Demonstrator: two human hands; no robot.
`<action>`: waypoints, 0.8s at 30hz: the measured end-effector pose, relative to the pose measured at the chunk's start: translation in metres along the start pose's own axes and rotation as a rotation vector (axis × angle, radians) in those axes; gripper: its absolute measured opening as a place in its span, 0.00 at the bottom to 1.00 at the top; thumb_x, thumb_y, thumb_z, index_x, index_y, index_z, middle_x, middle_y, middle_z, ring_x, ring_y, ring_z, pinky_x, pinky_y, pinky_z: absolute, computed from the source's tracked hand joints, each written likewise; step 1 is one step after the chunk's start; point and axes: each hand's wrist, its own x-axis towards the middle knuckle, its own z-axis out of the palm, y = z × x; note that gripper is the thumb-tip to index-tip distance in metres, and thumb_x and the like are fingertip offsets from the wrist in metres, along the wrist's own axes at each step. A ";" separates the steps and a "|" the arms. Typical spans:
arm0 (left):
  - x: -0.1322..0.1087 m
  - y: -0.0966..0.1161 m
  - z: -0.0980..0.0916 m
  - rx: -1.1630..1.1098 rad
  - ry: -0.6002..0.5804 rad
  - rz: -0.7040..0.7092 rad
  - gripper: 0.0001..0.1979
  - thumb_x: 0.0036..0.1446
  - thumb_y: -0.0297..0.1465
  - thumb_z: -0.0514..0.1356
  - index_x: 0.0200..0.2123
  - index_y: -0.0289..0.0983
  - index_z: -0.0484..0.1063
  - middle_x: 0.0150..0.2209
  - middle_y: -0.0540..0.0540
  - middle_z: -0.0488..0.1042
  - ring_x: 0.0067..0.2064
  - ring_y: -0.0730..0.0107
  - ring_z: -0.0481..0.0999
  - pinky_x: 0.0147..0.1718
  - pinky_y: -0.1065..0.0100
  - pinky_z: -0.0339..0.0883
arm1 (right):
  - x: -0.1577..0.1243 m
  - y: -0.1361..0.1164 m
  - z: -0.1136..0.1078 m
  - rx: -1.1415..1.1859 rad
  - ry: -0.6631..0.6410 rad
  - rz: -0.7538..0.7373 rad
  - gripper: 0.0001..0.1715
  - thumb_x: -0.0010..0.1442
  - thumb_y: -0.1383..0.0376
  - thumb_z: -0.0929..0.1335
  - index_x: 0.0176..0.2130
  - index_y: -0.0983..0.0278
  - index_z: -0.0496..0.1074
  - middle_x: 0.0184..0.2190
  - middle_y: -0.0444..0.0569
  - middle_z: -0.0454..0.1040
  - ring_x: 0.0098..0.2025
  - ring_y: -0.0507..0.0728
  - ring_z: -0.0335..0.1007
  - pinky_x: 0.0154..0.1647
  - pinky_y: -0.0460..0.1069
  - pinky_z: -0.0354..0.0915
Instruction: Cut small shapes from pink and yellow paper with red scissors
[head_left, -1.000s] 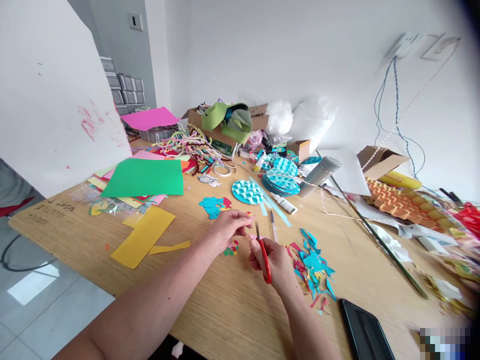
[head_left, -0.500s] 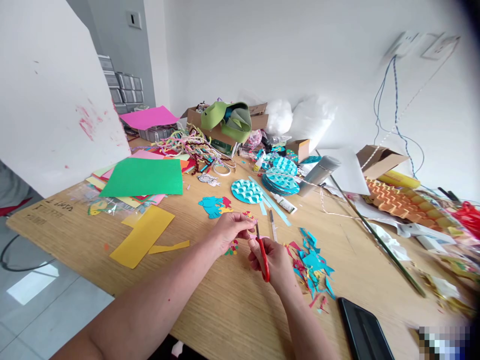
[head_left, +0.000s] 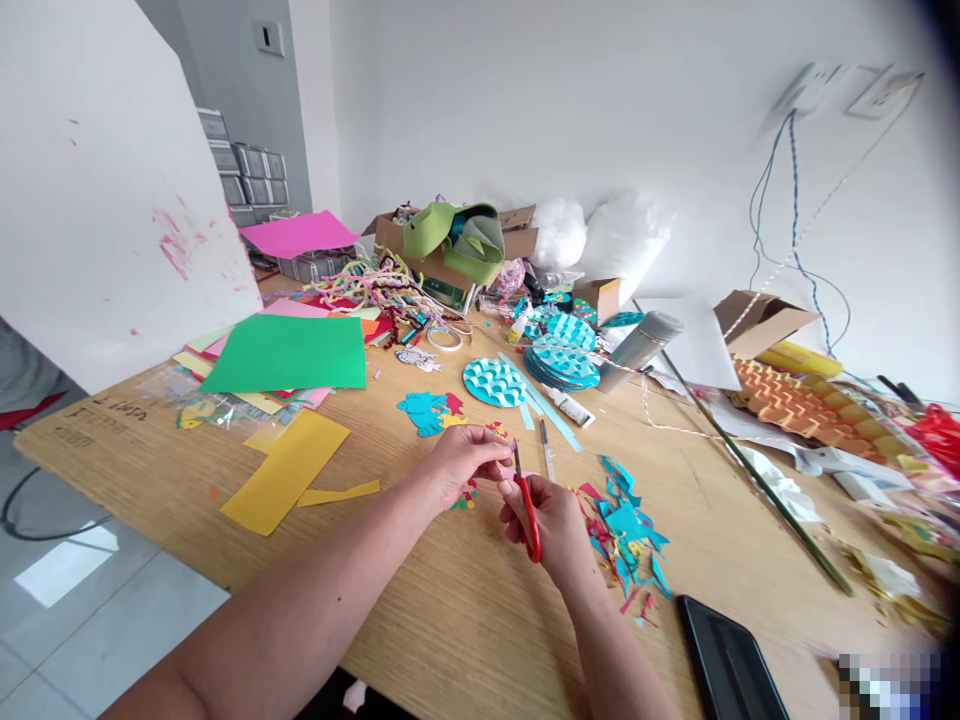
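Observation:
My right hand grips red-handled scissors, blades pointing up and away from me. My left hand pinches a tiny paper piece right at the blade tips; the piece is too small to name its colour surely. Both hands hover low over the wooden table. Small coloured paper bits lie under my left hand. A blue paper fish cut-out lies just beyond my left hand. A heap of blue and red paper scraps lies to the right of my right hand.
Yellow paper and a green sheet lie at left. Round blue scaled discs, a glue tube, a pen, a grey flask and boxes sit farther back. A black phone lies near right.
Almost nothing has moved; my hands stay together at the scissors, with the left fingers shifting slightly at the blade tips.

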 end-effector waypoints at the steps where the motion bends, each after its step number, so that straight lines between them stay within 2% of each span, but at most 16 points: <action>1: 0.000 0.000 0.000 0.000 -0.003 0.004 0.11 0.36 0.32 0.68 0.24 0.32 0.73 0.23 0.47 0.74 0.22 0.77 0.70 0.21 0.74 0.59 | 0.000 -0.001 0.000 0.001 0.002 0.012 0.31 0.43 0.41 0.73 0.20 0.65 0.65 0.15 0.46 0.70 0.14 0.51 0.64 0.14 0.44 0.55; 13: 0.000 0.001 0.000 0.010 0.001 -0.011 0.12 0.36 0.32 0.68 0.25 0.32 0.72 0.24 0.47 0.73 0.21 0.78 0.68 0.19 0.74 0.56 | 0.002 0.002 0.001 -0.011 0.023 0.021 0.31 0.42 0.41 0.73 0.20 0.65 0.65 0.15 0.47 0.71 0.13 0.50 0.63 0.12 0.43 0.53; 24: -0.001 0.003 0.001 0.052 0.016 0.010 0.07 0.38 0.29 0.66 0.22 0.32 0.72 0.22 0.48 0.73 0.21 0.78 0.69 0.21 0.74 0.60 | 0.001 0.003 0.000 -0.017 0.003 0.016 0.33 0.43 0.37 0.70 0.22 0.64 0.66 0.17 0.47 0.72 0.14 0.51 0.63 0.13 0.44 0.55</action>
